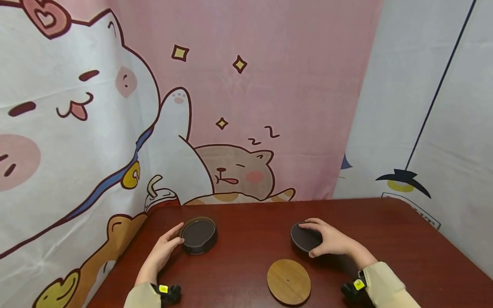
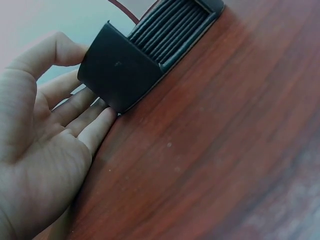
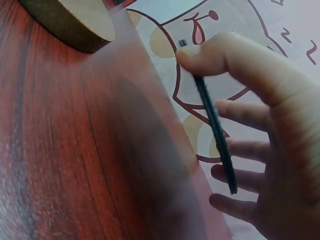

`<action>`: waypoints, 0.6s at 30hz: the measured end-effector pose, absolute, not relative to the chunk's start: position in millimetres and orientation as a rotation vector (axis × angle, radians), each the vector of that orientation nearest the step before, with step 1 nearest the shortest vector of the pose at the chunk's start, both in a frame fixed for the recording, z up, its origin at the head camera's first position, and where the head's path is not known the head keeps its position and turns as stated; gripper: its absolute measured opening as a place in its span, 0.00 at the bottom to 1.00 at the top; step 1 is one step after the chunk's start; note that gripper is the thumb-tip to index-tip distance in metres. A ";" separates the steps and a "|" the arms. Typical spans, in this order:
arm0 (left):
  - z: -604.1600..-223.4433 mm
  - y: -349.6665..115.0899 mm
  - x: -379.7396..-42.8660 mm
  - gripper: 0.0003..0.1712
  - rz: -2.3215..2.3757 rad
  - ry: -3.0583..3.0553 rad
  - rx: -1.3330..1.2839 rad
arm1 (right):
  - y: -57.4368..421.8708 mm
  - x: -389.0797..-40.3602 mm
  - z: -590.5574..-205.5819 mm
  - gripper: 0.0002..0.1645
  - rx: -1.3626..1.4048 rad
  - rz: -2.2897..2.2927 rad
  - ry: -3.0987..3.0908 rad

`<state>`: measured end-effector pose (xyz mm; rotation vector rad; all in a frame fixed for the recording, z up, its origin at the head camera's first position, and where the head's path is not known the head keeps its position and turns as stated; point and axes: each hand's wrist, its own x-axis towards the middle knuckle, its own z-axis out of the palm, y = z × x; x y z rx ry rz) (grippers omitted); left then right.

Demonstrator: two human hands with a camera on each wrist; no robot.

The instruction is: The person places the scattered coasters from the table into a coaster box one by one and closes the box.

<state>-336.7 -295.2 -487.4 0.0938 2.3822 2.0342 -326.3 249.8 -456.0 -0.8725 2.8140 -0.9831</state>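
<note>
On the left of the table sits a round black coaster holder (image 1: 199, 249) with a stack of black coasters (image 2: 172, 30) inside, visible through the gap in its wall in the left wrist view. My left hand (image 1: 163, 250) holds the holder's left side, thumb at the upper edge and fingers lower on the wall. A thin black round coaster (image 1: 301, 239) is in my right hand (image 1: 333, 239), raised and tilted. The right wrist view has it edge-on, with the thumb on one side and fingertips along the other, over a blurred shadow.
A round wooden disc (image 1: 289, 280) lies flat near the front of the reddish-brown table (image 1: 246, 239), left of the right forearm. A cloth backdrop (image 1: 292, 98) printed with cartoon cats hangs behind the table's back edge and along its left side.
</note>
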 end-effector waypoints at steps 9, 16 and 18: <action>-489.4 -295.9 -335.4 0.36 1.959 2.441 0.095 | 251.3 -326.0 -455.9 0.48 -0.863 -1.038 2.829; -486.0 -294.9 -338.1 0.37 1.982 2.409 0.132 | 250.9 -328.1 -447.2 0.48 -0.879 -1.034 2.919; -487.5 -294.7 -336.4 0.37 1.988 2.392 0.123 | 250.3 -327.4 -446.1 0.49 -0.879 -1.029 2.924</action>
